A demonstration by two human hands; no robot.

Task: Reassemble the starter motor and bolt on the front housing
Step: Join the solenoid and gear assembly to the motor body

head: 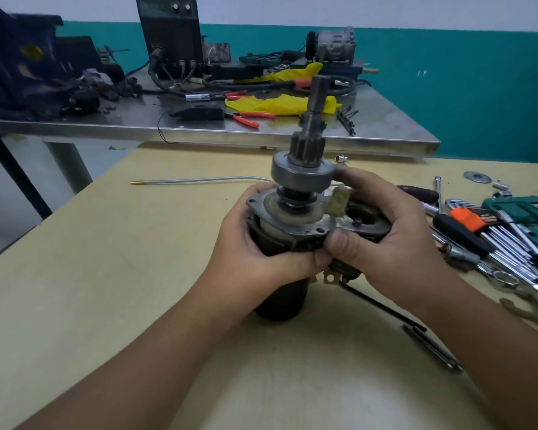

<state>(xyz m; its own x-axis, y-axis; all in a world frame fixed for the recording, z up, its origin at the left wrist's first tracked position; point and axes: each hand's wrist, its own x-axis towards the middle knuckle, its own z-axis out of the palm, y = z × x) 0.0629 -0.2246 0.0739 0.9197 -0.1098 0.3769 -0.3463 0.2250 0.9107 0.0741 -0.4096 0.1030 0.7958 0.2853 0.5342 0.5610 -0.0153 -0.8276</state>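
Starter motor [280, 243] stands upright near the middle of the pale worktop [75, 274], its dark cylindrical body resting on the surface and its shaft pointing up. The left hand [252, 252] wraps round the body just under the grey mounting plate, fingers curled on the far side and thumb across the near side. The right hand [385, 231] grips the solenoid side of the unit, thumb pressed against the plate's near edge and fingers curled over the top beside the drive assembly.

As for progress, the armature appears to be seated in the body, and the pinion gear [306, 150] with its clutch drum sits on the exposed shaft above the plate. A pale shift lever [339, 201] stands beside the shaft, apparently engaged with the drive. No front housing covers this end, and I cannot pick one out anywhere in view; the bolts are not identifiable either. So the internals look largely stacked, while fitting and bolting the housing remains to be done.

To the right lie hex keys [491, 231] and sockets, within reach. A long thin rod [199, 180] lies on the far side of the motor.
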